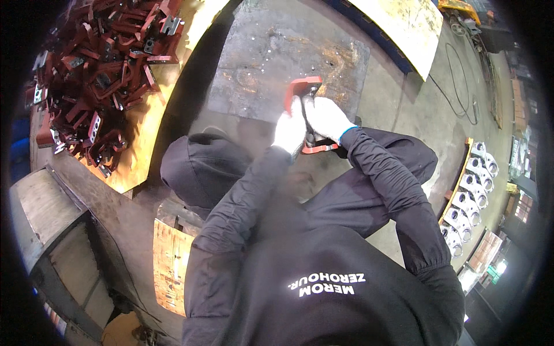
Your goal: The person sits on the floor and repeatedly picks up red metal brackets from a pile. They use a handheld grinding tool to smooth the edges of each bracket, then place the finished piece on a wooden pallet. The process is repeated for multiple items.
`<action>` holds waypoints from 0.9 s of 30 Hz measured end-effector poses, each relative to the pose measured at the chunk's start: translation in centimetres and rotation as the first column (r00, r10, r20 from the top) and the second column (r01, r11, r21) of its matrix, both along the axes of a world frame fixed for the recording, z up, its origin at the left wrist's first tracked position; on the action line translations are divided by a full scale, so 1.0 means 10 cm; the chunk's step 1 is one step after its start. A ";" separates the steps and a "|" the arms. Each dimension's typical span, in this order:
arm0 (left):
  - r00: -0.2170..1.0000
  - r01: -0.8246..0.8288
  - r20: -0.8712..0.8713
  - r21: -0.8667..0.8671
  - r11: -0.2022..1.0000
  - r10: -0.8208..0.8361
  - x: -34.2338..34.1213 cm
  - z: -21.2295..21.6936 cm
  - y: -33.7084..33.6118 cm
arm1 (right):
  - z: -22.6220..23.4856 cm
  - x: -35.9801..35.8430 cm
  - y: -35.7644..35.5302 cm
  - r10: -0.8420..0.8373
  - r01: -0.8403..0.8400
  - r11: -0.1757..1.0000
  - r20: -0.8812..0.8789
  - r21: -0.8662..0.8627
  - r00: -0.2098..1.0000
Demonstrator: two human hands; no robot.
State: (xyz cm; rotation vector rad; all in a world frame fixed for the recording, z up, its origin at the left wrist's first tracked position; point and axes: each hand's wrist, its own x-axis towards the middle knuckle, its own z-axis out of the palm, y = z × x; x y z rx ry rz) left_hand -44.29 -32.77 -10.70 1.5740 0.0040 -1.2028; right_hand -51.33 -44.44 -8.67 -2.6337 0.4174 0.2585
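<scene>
A red-painted metal bracket [300, 86] with bent ends and a dark inner face is held up between both hands, over the near edge of a worn steel plate [248, 63]. My left hand [290, 128], in a white glove, is closed round the bracket's left side. Gloved in white as well, my right hand [328, 118] grips its right side, with the thumb along the inner face. The bracket's lower end [320, 149] shows below the hands; its middle is hidden by the gloves.
A large heap of similar red brackets [109, 75] lies on a wooden board [138, 144] at the left. Several silver cast parts [473, 190] stand in rows at the right. A pale panel [404, 26] is at the far right, near a cable [461, 98] on the floor.
</scene>
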 end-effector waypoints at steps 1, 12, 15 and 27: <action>1.000 0.012 0.007 0.008 1.000 -0.012 0.01 0.01 0.00 | 0.12 0.03 0.03 0.039 -0.039 0.999 0.006 0.005 0.999; 0.999 -0.010 -0.031 0.005 1.000 0.010 0.00 0.00 0.10 | 0.37 -0.06 -0.30 -0.512 0.584 0.666 -0.286 0.465 0.810; 0.998 0.057 -0.020 0.059 0.997 -0.056 0.01 0.12 0.02 | -0.19 -0.38 -0.37 -0.442 0.420 0.847 -0.007 0.324 0.897; 0.953 -0.084 -0.300 -0.103 0.991 0.050 0.12 0.14 0.03 | 0.29 -0.24 -0.21 -0.169 0.168 0.918 0.031 -0.360 0.985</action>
